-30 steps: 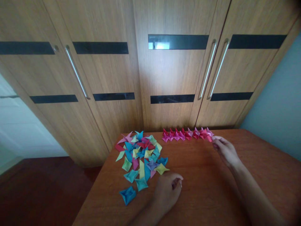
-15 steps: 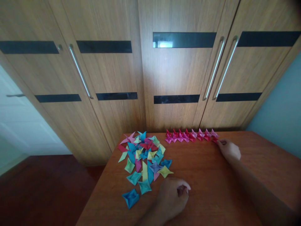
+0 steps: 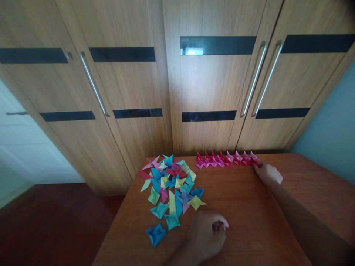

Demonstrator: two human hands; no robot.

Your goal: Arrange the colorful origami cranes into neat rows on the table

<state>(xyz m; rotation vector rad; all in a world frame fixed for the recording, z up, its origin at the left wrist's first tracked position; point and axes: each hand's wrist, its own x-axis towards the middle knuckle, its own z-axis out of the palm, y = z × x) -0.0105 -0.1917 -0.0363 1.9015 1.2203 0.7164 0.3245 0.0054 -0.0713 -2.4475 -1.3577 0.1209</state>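
My right hand (image 3: pixel 268 173) reaches to the back of the table, its pinched fingertips at the red folded paper piece (image 3: pixel 253 161) that ends the front row at the right. Two rows of red and pink folded pieces (image 3: pixel 213 161) stand close together along the back edge. My left hand (image 3: pixel 209 234) is curled near the front, thumb and fingers drawn together; whether anything small is inside is hidden. Left of it lies a loose heap of folded paper pieces in blue, green, yellow and pink, with a teal piece (image 3: pixel 172 220) and a blue piece (image 3: pixel 155 234) nearest me.
The brown wooden table (image 3: pixel 238 207) stands against a wooden wardrobe (image 3: pixel 210 81) with dark strips and long metal handles. A white door (image 3: pixel 24 147) is at the left, a blue wall (image 3: pixel 330 122) at the right.
My right hand has shifted slightly left and up, and the red piece at its fingertips now sits closer in line with the row. My left hand has moved slightly right.
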